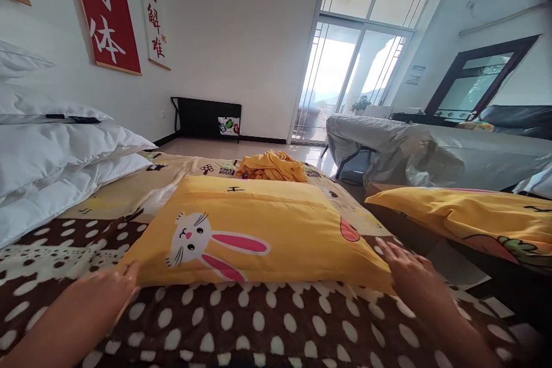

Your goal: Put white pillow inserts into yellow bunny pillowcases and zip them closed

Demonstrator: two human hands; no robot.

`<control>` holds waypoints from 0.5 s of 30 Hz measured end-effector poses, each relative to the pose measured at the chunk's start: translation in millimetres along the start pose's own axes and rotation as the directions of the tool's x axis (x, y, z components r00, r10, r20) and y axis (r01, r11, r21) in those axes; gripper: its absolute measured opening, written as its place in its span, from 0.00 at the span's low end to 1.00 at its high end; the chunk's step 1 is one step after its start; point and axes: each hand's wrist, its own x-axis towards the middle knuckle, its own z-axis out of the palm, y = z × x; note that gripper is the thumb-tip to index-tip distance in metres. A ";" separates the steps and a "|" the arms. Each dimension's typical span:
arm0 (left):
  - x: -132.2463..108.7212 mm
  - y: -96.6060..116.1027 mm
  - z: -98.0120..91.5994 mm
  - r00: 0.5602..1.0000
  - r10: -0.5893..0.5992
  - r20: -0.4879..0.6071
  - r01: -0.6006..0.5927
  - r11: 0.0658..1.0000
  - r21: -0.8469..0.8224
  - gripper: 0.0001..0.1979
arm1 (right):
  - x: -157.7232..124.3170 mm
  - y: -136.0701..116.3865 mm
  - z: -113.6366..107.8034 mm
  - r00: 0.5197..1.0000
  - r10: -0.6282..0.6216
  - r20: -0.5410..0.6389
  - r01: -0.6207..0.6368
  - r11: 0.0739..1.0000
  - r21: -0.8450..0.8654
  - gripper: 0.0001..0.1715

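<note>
A yellow pillow printed with a white rabbit lies flat on the bed, over a brown blanket with white spots. My left hand rests at the pillow's near left corner, fingers together and curled at its edge. At the near right corner lies my right hand, its fingers stretched out flat on the pillow's edge. Neither hand lifts anything.
A stack of white pillows sits at the left. Crumpled yellow cloth lies at the bed's far end. A second yellow pillow rests on the right. A covered table stands beyond, by a glass door.
</note>
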 end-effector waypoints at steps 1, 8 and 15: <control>11.4 22.9 -18.5 0.999 0.042 0.008 -0.042 0.998 0.046 0.29 | 15.5 -22.4 -13.8 0.997 -0.019 -0.077 0.024 0.998 0.066 0.28; 137.0 140.1 -69.5 0.947 0.245 -0.205 -0.258 0.965 -0.039 0.27 | 118.6 -190.0 -74.9 0.990 -0.062 -0.130 0.122 0.839 0.531 0.31; 185.7 95.2 -2.5 0.972 0.072 -0.226 -0.120 0.971 -0.207 0.28 | 141.4 -190.9 -35.7 0.986 -0.094 0.134 -0.004 0.805 0.593 0.35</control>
